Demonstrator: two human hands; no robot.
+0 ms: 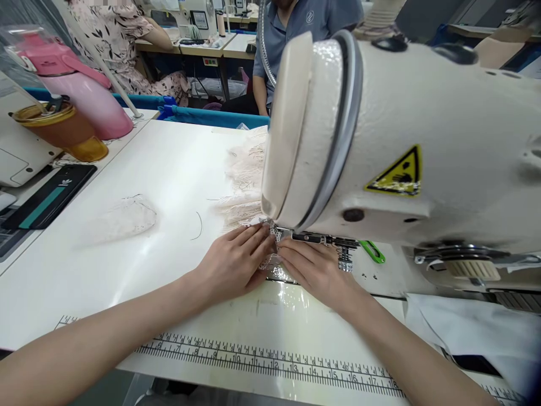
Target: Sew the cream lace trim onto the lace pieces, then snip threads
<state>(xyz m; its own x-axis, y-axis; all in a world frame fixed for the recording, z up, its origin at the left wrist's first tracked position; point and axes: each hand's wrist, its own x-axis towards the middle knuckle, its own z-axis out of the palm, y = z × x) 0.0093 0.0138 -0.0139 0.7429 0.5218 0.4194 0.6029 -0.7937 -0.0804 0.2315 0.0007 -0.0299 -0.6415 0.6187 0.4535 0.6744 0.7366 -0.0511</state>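
Note:
A sewing machine head [393,124] stands over the white table, its lower end close to both hands. Pale, sheer lace fabric [247,180] lies bunched beside it and runs down to the stitching spot. My left hand [234,262] is closed on the near edge of the lace, fingers bent together and pressing down. From the right, my right hand [315,268] grips the same lace edge, its fingertips almost meeting the left ones. A metal attachment [321,239] partly covers the right fingers. The needle and presser foot are hidden by the machine head and hands.
A printed ruler [270,363] runs along the front edge. Green-handled snips [372,252] lie beneath the machine arm. White cloth [469,327] is at right. A phone-like black case [51,194], brown cup [63,129] and pink bottle [80,90] stand left. Two people sit beyond.

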